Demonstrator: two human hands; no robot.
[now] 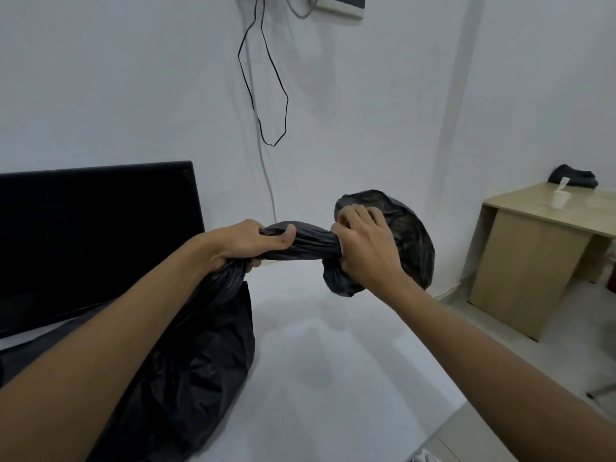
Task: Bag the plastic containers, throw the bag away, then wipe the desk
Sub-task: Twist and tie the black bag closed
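A black plastic bag [200,355] sits bulging on the white desk [333,361], its contents hidden inside. Its neck is twisted into a tight rope running to the right above the desk. My left hand [246,243] grips the twisted neck close to the bag's body. My right hand [363,248] grips the far end of the twist, where the loose top of the bag [410,241] puffs out behind the fingers. No plastic containers show outside the bag.
A dark monitor [96,241] stands at the desk's left rear. A black cable [263,95] hangs down the white wall. To the right stands a wooden desk [533,261] with a dark cloth [573,176] and a small white object on it.
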